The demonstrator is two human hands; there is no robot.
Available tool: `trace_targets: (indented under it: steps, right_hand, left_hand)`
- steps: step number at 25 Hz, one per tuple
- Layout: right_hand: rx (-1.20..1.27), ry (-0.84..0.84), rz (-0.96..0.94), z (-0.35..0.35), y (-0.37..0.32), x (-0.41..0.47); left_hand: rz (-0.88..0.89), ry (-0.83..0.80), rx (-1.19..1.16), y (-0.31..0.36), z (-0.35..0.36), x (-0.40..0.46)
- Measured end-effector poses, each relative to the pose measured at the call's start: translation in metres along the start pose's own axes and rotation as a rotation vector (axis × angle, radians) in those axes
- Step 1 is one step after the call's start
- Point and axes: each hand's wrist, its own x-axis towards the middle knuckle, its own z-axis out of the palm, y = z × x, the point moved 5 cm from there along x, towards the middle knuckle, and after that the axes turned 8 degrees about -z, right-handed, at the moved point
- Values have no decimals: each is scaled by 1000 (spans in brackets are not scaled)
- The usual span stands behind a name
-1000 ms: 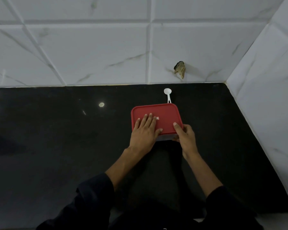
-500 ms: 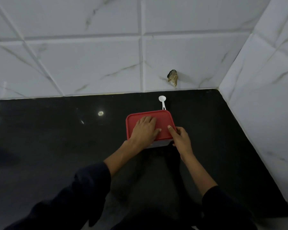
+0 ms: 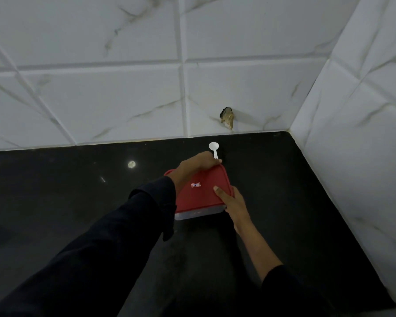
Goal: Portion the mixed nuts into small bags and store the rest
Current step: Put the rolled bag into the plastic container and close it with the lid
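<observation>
A rectangular container [image 3: 200, 212] with a clear base and a red lid [image 3: 200, 191] sat on the black countertop [image 3: 66, 202], near the corner of the tiled wall, its lid closed flat on top and bearing a small white-and-red label near the middle. Only a thin strip of the clear base showed under the lid's near edge, and whatever it held could not be seen. A small white plastic scoop [image 3: 214, 149] lay on the countertop just behind the container's far edge, its round bowl toward the wall and its handle pointing back at the container.
</observation>
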Motion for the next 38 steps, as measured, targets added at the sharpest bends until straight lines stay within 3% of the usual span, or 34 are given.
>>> trace_targets:
  steps: [4,9,20,22,26,31,34,36,38]
  right_hand:
    - [8,13,-3,1,5,1]
    - [25,20,7,0,6,1]
    - [-15,-7,-10,0,-1,-1]
    - [-20,-11,-12,0,-2,-2]
    - [-97,-14,-44,-1,-9,-5]
    - [-386,-12,-235,-4,-32,-14]
    - [-415,-40,-250,0,-29,-21]
    - [-394,-27,-220,2,-26,-23]
    - [-383,-10,-208,4,-27,-24]
  left_hand:
    - [-56,-90,2,0,0,8]
    - [-93,-88,-22,-2,1,17]
    - [-99,77,-150,-12,11,20]
    - [-18,141,-163,-10,6,10]
    - [88,435,-242,-33,-4,-33]
    - [26,729,-416,-114,20,-111]
    - [-115,546,-715,-149,53,-131]
    - [-39,413,-925,-149,69,-133]
    - [43,386,-1049,-144,73,-135]
